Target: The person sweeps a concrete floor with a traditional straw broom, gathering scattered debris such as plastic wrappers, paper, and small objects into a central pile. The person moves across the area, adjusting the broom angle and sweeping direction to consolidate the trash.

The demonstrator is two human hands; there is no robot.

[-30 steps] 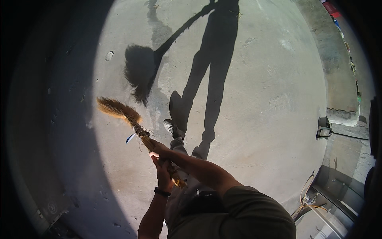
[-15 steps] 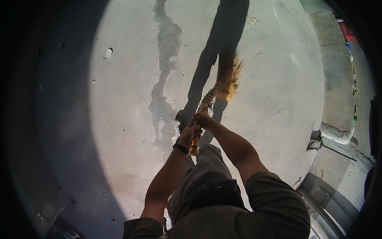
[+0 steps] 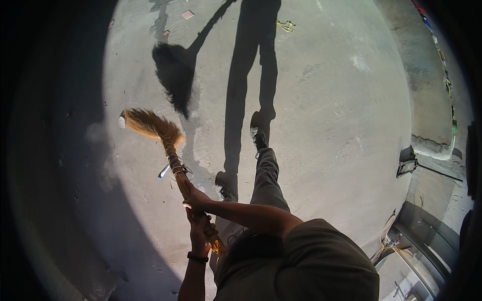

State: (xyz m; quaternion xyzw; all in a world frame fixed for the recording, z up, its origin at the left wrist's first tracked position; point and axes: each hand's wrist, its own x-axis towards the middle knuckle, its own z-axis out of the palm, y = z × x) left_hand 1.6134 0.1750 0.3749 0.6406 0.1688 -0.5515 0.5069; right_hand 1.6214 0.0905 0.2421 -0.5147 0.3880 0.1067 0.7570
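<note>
A straw broom (image 3: pixel 175 163) is held out to my left, its brown bristles fanned toward the far left over the concrete floor. Cord is wound round its neck. My right hand (image 3: pixel 195 197) closes round the handle just below that binding, the right forearm crossing in front of my body. Lower down, near the butt end with its yellow wrapping, my left hand (image 3: pixel 201 233) also grips it, a dark band on the wrist. A small white piece (image 3: pixel 122 122) lies by the bristle tips. Whether the bristles touch the floor, I cannot tell.
A blue-and-white strip (image 3: pixel 163 171) lies beside the broom's neck. Farther off are a reddish square scrap (image 3: pixel 188 14) and a yellowish scrap (image 3: pixel 286 25). A dark metal bracket (image 3: pixel 407 161) stands at the right, near a raised concrete slab (image 3: pixel 432 108). Shadow covers the left floor.
The broom has swung from in front of my legs to the far left, both hands moving left with it. One leg has stepped forward, and the broom's shadow now shows apart on the floor.
</note>
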